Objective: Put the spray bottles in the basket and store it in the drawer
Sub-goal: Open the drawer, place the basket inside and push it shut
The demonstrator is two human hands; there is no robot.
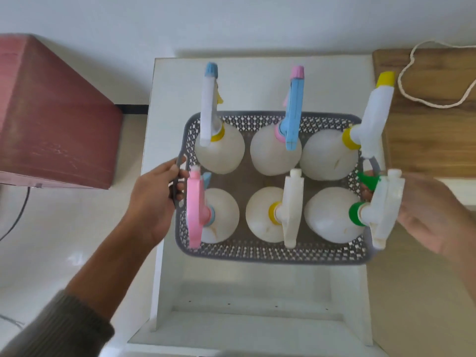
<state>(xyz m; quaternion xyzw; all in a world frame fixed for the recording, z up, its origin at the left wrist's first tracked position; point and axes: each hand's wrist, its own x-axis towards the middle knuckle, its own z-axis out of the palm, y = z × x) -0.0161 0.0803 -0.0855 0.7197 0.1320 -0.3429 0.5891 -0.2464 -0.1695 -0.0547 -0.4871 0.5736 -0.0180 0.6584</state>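
Note:
A grey perforated basket (268, 253) holds several white spray bottles (273, 215) with coloured collars and triggers, all standing upright in two rows. It hangs over the white cabinet top and the open drawer (257, 313) below. My left hand (154, 202) grips the basket's left handle. My right hand (427, 215), blurred, is at the right handle, partly hidden behind a green-collared bottle (358, 213).
A dark red box (51, 117) stands at the left. A wooden surface (432, 119) with a white cord (412, 81) lies at the right. White floor tiles and a black cable (18, 215) are at the lower left.

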